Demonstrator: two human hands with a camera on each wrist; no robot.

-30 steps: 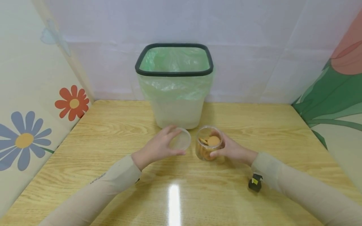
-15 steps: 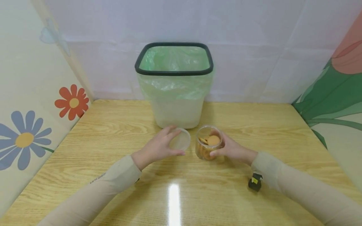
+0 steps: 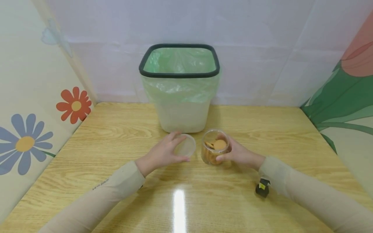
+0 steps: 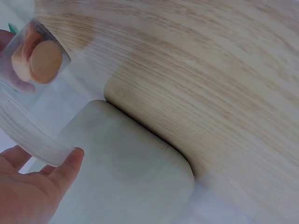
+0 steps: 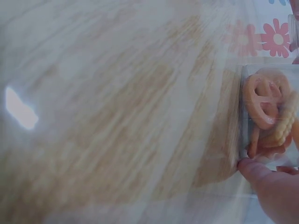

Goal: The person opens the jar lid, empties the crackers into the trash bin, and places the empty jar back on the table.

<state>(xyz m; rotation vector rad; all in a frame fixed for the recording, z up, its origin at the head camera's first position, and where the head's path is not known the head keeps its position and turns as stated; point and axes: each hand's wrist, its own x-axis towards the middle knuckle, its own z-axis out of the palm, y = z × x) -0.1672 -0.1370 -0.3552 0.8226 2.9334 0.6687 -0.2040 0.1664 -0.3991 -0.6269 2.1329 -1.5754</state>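
Observation:
My left hand [image 3: 163, 151] holds a round translucent lid [image 3: 187, 146] by its edge, thumb on the near side and fingers on the far side. In the left wrist view a fingertip presses the lid's rim [image 4: 37, 142]. Just to the right, my right hand [image 3: 240, 153] grips a clear jar [image 3: 205, 156] that stands upright with its mouth uncovered. Round biscuits [image 3: 220, 144] show inside it. Through the jar's wall, the right wrist view shows a pretzel-shaped biscuit [image 5: 259, 110] and a ridged one. My right thumb [image 5: 261, 173] lies along the jar's lower side.
A bin [image 3: 183, 113] with a black rim and green liner stands behind the hands, close to the back wall. The wood-grain table [image 3: 256, 123] reaches to flower-patterned panels at left and right. A small black device [image 3: 263, 188] sits at the right cuff.
The lid in my left hand has dipped slightly and shifted a touch to the left. My right hand and the jar have stayed where they were.

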